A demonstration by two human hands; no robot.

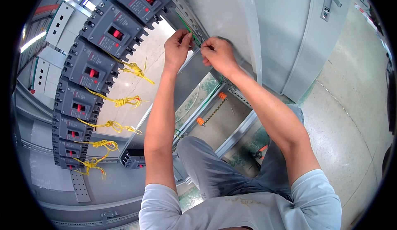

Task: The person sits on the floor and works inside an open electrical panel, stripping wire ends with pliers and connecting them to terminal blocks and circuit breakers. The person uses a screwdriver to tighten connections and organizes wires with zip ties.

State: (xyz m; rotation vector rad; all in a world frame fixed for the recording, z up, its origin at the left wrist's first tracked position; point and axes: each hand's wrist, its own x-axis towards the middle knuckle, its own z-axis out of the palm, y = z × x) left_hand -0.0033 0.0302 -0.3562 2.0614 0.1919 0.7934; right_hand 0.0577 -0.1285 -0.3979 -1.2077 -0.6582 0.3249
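Observation:
A bundle of thin green wires (pixel 184 23) runs down the perforated upright of a grey metal cabinet frame. My left hand (pixel 178 49) is closed, with thumb and fingertips pinched at these wires. Just to its right, my right hand (pixel 220 54) pinches a thin dark strand that meets the wire bundle between my hands. The strand is too small to tell whether it is a cable tie or a wire end. Both hands are close together against the upright, and their inner fingers are partly hidden.
Several grey circuit breakers (pixel 97 60) with red switches curve along the left, yellow wire bundles (pixel 124 101) hanging from them. Below my hands, orange insulators (pixel 201 121) sit by a lower rail. A grey cabinet door (pixel 285 39) stands at the right, beside concrete floor (pixel 343 118).

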